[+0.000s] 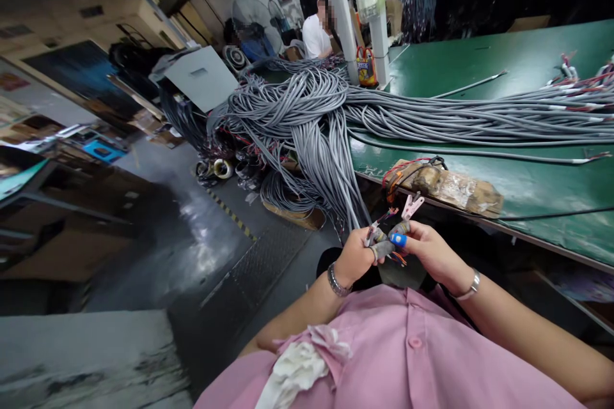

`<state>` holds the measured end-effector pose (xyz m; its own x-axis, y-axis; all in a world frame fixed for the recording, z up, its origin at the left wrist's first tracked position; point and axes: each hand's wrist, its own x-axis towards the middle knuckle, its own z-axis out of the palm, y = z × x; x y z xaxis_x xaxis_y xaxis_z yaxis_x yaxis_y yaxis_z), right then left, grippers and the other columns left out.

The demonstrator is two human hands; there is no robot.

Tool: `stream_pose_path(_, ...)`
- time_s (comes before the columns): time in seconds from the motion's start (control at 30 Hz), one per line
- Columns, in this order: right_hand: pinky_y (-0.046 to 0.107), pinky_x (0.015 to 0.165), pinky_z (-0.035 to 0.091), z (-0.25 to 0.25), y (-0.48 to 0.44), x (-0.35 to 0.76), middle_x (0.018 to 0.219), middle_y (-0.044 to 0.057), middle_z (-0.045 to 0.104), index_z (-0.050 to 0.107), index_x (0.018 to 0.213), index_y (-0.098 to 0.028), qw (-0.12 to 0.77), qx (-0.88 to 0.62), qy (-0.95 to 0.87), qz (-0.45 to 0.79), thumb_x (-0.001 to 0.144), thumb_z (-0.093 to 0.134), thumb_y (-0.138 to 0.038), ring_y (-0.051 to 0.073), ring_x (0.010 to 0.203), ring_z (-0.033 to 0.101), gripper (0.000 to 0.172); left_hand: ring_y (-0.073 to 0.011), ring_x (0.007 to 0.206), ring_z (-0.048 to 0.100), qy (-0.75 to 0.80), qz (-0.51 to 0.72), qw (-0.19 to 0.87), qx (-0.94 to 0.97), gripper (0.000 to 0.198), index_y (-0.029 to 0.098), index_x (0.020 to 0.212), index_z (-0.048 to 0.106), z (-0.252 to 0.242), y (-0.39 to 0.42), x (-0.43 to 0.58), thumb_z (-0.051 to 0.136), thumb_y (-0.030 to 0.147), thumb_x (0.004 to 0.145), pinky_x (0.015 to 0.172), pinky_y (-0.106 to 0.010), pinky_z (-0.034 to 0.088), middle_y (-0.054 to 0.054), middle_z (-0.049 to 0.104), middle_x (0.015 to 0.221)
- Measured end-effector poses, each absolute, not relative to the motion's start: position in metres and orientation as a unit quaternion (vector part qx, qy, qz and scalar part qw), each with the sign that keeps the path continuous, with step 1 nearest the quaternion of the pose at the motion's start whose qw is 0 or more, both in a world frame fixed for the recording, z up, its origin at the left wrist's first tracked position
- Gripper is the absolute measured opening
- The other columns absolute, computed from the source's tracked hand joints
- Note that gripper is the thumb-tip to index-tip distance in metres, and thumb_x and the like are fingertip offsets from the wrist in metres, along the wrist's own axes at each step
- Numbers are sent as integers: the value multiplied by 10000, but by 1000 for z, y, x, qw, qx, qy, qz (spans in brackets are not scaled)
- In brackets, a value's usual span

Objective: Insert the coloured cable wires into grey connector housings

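Observation:
My left hand (355,257) is closed around the end of a grey cable, its fingertips wrapped in grey covers. Thin coloured wires (392,212) fan out just above those fingers, and orange wire ends (398,259) poke out below. Close against it, my right hand (432,252) is pinched at the same wires, a blue band (398,240) around its thumb. Exactly what its fingertips grip is partly hidden. A pink clip (412,206) shows just beyond the hands. Grey cables (330,160) hang over the bench edge down toward my left hand.
The green bench (542,185) carries a long bundle of grey cables (455,118). A taped wooden block (451,188) with red and black leads lies at its edge. White posts (341,13) rise from the bench. Farther back sits a person in a white shirt (315,37).

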<state>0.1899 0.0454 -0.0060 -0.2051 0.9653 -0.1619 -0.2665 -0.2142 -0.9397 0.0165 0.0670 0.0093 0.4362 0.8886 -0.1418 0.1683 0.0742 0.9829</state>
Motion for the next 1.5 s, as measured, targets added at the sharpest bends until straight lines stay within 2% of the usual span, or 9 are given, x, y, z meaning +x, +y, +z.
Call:
stream_pose_path(0.27,267,567,394,-11,40,181,661,10,619,638,762,-167,501,-395,-313,703,701,757,-328,120,582,511,209,-78,458,465,450,336,582,587,336,140,687,560,6,65,18,708,436,743,459,-203,369,10,560,539)
stream_pose_path(0.43,276,582,426,-8,39,177,700,10,642,636,775,-181,506,-376,-297,717,682,759,-304,134,595,557,197,-74,461,447,439,304,574,621,340,137,653,562,5,65,18,725,427,724,468,-206,349,18,544,526)
stream_pose_path(0.63,256,538,406,-13,41,173,665,-10,616,609,768,-178,515,-406,-268,705,693,764,-323,113,549,532,225,-71,453,429,428,284,581,631,355,135,595,553,7,64,15,714,418,737,476,-209,339,15,532,502)
stream_pose_path(0.77,244,531,400,-18,42,184,617,-37,540,576,713,-188,542,-407,-211,705,714,751,-339,84,515,442,231,-85,447,458,443,318,595,590,389,136,566,551,6,64,12,680,450,758,455,-210,357,-6,543,499)
stream_pose_path(0.9,288,642,461,-15,39,193,847,33,637,656,883,-191,520,-344,-237,745,754,710,-413,134,682,558,263,-78,443,453,442,321,599,586,403,138,549,544,5,65,11,679,457,755,450,-205,354,-6,542,506)
stream_pose_path(0.97,301,672,460,-10,38,192,895,51,653,666,956,-185,501,-329,-279,750,754,716,-418,151,728,577,313,-78,442,448,436,316,599,592,413,140,542,540,5,66,12,674,466,757,449,-205,350,-6,538,504)
stream_pose_path(1.17,247,538,335,-4,41,181,631,-17,598,629,784,-162,479,-381,-349,709,675,803,-362,96,550,464,287,-86,439,455,430,295,591,615,429,137,534,559,8,65,14,676,489,750,447,-209,351,-7,523,472)
stream_pose_path(1.37,254,559,367,-14,38,178,666,5,613,616,761,-165,494,-371,-318,719,728,749,-336,112,588,504,219,-90,465,473,446,338,574,598,401,132,569,588,2,62,14,657,464,782,468,-208,374,-9,540,501)
stream_pose_path(1.5,258,551,393,-11,37,174,651,-2,616,609,745,-178,502,-377,-294,721,697,752,-308,123,575,535,199,-91,477,472,433,323,577,613,370,133,593,587,1,61,15,692,447,757,475,-209,376,2,538,513)
